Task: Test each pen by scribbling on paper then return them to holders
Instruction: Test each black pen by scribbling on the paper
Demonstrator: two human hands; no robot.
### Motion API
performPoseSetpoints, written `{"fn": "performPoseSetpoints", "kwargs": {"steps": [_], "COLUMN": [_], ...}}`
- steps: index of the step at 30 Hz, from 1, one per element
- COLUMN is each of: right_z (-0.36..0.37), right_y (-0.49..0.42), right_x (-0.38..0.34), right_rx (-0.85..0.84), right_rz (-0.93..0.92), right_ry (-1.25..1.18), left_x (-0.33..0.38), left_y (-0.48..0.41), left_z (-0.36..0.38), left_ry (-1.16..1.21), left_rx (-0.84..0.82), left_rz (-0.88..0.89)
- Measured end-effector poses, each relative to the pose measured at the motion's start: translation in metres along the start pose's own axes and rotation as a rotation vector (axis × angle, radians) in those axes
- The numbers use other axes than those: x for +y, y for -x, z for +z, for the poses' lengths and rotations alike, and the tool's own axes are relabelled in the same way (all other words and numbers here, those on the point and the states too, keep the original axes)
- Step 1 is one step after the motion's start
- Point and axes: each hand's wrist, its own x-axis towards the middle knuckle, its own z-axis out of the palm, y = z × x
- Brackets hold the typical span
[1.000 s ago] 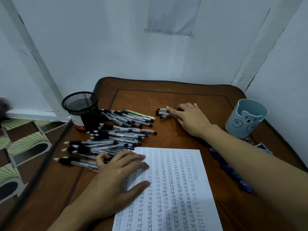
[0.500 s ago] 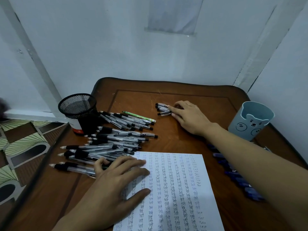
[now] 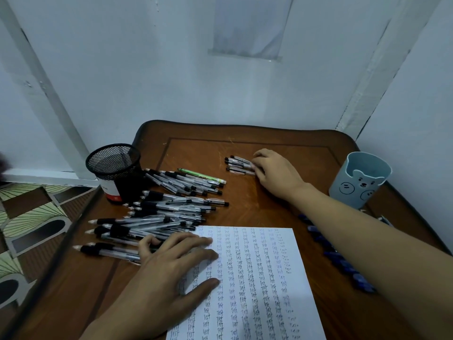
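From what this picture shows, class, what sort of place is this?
Likely a home desk corner: a wooden table against plain white walls, patterned floor tiles beside it, and a mesh pen holder beside loose pens.

The paper (image 3: pixel 257 278) bears columns of what looks like the handwritten word "test", repeated

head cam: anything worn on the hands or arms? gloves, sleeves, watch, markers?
Nothing worn that shows. The left hand and right hand are bare: no gloves, rings or tape. Both forearms are bare as far as the frame reaches, with no sleeves, watch or wristband.
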Motion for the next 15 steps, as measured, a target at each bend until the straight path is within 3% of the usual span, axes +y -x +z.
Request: {"fn": "performPoseSetpoints", "kwargs": {"steps": [7, 12, 15], "right_z": [0.0025, 0.0022, 0.0027], "right_y": [-0.0034, -0.0021, 0.0004], "right_x": [-0.0107, -0.0099, -0.0062], "right_rx": [-0.098, -0.274, -0.218], "right_rz": [0.158, 0.055, 0.004], "right_ry": [-0.029, 0.076, 0.069], "left_x": [-0.0008, -0.0011, -0.0015], "left_y": [-0.0001, -0.0005, -0.0005], "left_z": [-0.0001, -0.0005, -0.0001], "left_ry": [0.007, -0.004, -0.009], "left_rx": [0.000, -0.005, -0.005], "left_rz": [0.003, 0.005, 0.008]}}
